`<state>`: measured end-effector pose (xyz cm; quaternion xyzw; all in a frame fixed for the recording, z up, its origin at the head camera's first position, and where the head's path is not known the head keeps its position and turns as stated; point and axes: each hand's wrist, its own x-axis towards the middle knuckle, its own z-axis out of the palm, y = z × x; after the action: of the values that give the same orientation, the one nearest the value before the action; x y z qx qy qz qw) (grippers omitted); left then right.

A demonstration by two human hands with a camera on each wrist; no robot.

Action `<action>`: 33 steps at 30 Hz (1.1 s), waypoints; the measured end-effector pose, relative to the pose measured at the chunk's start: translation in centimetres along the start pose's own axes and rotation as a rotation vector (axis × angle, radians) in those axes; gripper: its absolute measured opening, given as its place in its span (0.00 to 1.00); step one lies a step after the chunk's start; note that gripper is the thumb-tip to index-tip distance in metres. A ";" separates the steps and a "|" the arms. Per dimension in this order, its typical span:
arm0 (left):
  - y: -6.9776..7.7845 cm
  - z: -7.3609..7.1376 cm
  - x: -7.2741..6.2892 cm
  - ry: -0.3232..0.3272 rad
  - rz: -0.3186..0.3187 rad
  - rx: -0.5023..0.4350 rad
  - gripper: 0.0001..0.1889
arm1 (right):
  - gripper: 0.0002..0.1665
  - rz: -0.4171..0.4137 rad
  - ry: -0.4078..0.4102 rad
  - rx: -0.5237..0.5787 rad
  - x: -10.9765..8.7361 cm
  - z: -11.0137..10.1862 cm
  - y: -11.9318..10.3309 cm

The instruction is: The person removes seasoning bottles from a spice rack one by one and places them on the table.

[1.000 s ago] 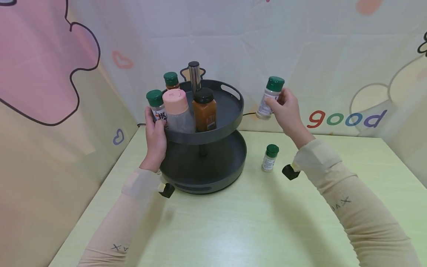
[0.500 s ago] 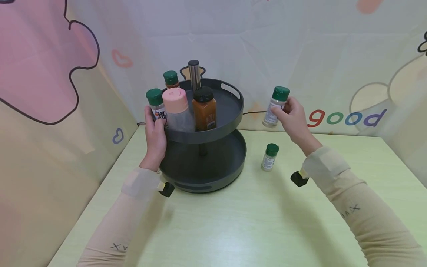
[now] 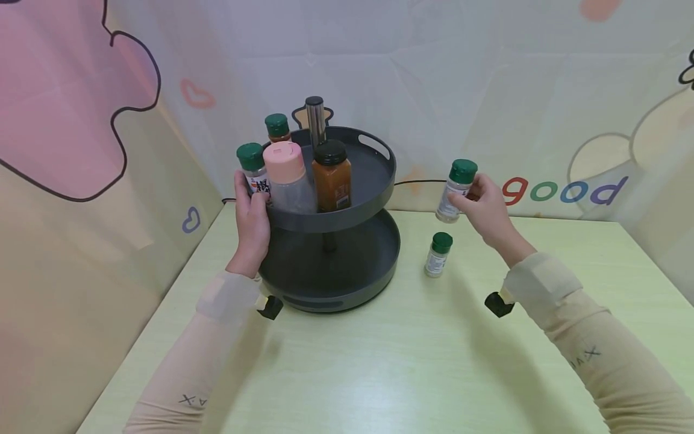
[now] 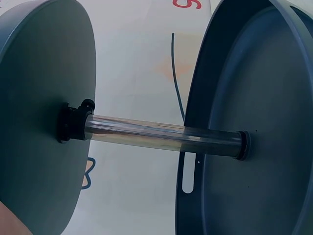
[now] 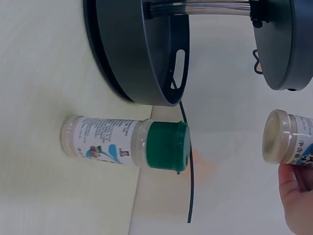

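Observation:
My right hand (image 3: 490, 211) holds a spice jar (image 3: 455, 190) with a green cap and white label, tilted in the air right of the two-tier rack (image 3: 387, 193). A second green-capped spice jar (image 3: 436, 256) stands upright on the table below it. My left hand (image 3: 252, 226) is at the upper tray's left edge, its thumb and fingers on either side of another green-capped spice jar (image 3: 255, 175). The hand hides that jar's lower part. In the right wrist view, the standing jar (image 5: 107, 139) is close and the held jar (image 5: 293, 137) is at the right edge.
On the upper tray stand a pink-capped clear bottle (image 3: 290, 187), a black-capped orange-brown jar (image 3: 332, 181) and a green-capped jar (image 3: 278, 128) behind. A metal post (image 3: 315, 120) rises through the tray. The lower tray (image 3: 303, 265) sits on the pale table (image 3: 368, 367), before a printed backdrop.
My right hand has moved down and to the right with its spice jar, away from the rack and closer to the table. My left hand stays in place.

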<state>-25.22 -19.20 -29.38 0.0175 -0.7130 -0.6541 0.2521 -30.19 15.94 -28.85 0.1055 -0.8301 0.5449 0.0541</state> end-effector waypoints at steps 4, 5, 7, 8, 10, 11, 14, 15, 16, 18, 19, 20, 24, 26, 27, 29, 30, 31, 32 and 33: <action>-0.1 0.0 0.0 0.000 -0.004 0.005 0.32 | 0.28 0.010 0.005 -0.023 -0.4 -0.2 0.5; -0.1 0.0 0.0 0.000 -0.004 0.007 0.32 | 0.28 0.010 0.005 -0.029 -0.5 -0.3 0.6; -0.1 0.0 0.0 -0.001 -0.005 0.009 0.32 | 0.27 0.003 0.002 -0.036 -0.7 -0.4 0.8; -0.1 0.0 -0.1 -0.001 -0.006 0.010 0.32 | 0.27 -0.002 -0.001 -0.040 -0.8 -0.4 1.0; -0.1 0.0 -0.1 -0.001 -0.005 0.012 0.32 | 0.27 -0.021 -0.003 -0.052 -1.0 -0.5 1.3; -0.1 0.0 -0.1 -0.002 -0.003 0.009 0.32 | 0.27 -0.031 -0.001 -0.058 -1.1 -0.6 1.4; -0.1 0.0 0.0 -0.004 0.003 0.002 0.32 | 0.27 -0.048 -0.002 -0.074 -1.4 -0.7 1.9; 0.0 0.0 0.0 -0.004 0.006 -0.003 0.32 | 0.27 -0.047 -0.002 -0.076 -1.4 -0.8 2.0; 0.0 0.0 0.0 -0.003 0.007 -0.007 0.32 | 0.27 -0.041 -0.001 -0.078 -1.5 -0.8 2.2; 0.1 0.0 -0.1 -0.003 0.003 -0.008 0.32 | 0.28 -0.026 -0.002 -0.078 -1.7 -0.9 2.5; 0.3 0.0 -0.1 -0.002 -0.003 -0.005 0.32 | 0.28 -0.021 -0.002 -0.077 -1.7 -1.0 2.7; 0.4 0.0 -0.2 -0.001 -0.011 -0.001 0.32 | 0.28 -0.014 -0.002 -0.077 -1.8 -1.0 2.9; 1.5 0.2 -1.0 0.002 -0.042 0.014 0.32 | 0.27 -0.016 -0.009 -0.079 -1.9 -1.2 3.5; 2.1 0.3 -1.3 0.001 -0.045 0.016 0.32 | 0.26 -0.018 -0.011 -0.087 -2.0 -1.2 3.7; 2.3 0.4 -1.5 0.000 -0.043 0.013 0.32 | 0.26 -0.017 -0.012 -0.093 -2.1 -1.3 3.8; 2.5 0.4 -1.6 -0.001 -0.042 0.010 0.32 | 0.26 -0.014 -0.016 -0.109 -2.2 -1.4 3.9; 2.5 0.4 -1.7 -0.001 -0.041 0.011 0.32 | 0.26 -0.010 -0.017 -0.117 -2.3 -1.5 4.0; 2.5 0.4 -1.7 -0.001 -0.040 0.011 0.32 | 0.26 -0.006 -0.020 -0.125 -2.3 -1.6 4.1; 2.5 0.4 -1.7 -0.002 -0.040 0.010 0.32 | 0.26 -0.005 -0.023 -0.134 -2.4 -1.7 4.2; 2.5 0.4 -1.7 -0.002 -0.040 0.011 0.32 | 0.25 -0.005 -0.026 -0.141 -2.4 -1.8 4.2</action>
<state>-23.17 -17.87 -27.61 0.0326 -0.7164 -0.6549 0.2382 -28.88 19.48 -32.39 0.1105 -0.8669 0.4833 0.0520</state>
